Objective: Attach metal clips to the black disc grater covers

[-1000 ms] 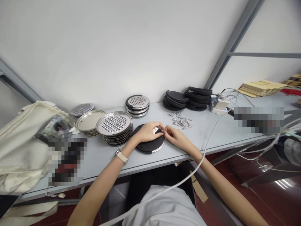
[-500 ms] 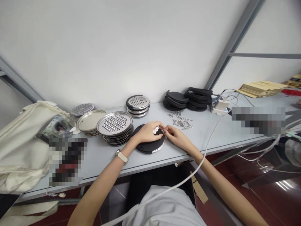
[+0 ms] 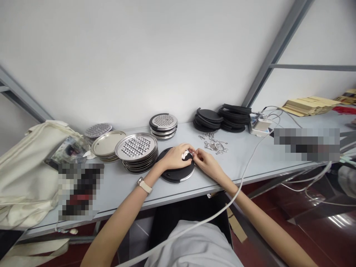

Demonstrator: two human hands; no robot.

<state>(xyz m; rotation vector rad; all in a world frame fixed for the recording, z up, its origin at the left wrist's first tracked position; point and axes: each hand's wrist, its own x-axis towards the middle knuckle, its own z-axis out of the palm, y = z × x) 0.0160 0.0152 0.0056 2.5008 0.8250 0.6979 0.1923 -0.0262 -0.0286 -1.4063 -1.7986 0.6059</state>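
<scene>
A round black disc [image 3: 175,177] with a silvery metal rim along its right side lies near the table's front edge. Across its top curves my left hand [image 3: 175,157], thumb and fingertips closed at the right rim. A crumpled white scrap [image 3: 185,154] shows inside the curve of that hand. My right hand [image 3: 206,163] is closed in a pinch at the same rim, its fingertips against those of the left. Whatever small thing sits between the fingertips is too small to make out. Small metal hooks or clips [image 3: 215,144] lie loose beyond my right hand.
Left of the disc stand stacked grater plates [image 3: 136,147] and plain metal plates [image 3: 109,144]. Behind are another grater stack [image 3: 163,122] and black discs [image 3: 208,115]. A white cable [image 3: 246,168] crosses in front of my right forearm. Cream cloth [image 3: 33,167] lies at left.
Both hands stay at the disc's right rim. My right fingers have shifted very slightly; the view has tilted a little. Nothing else has visibly moved.
</scene>
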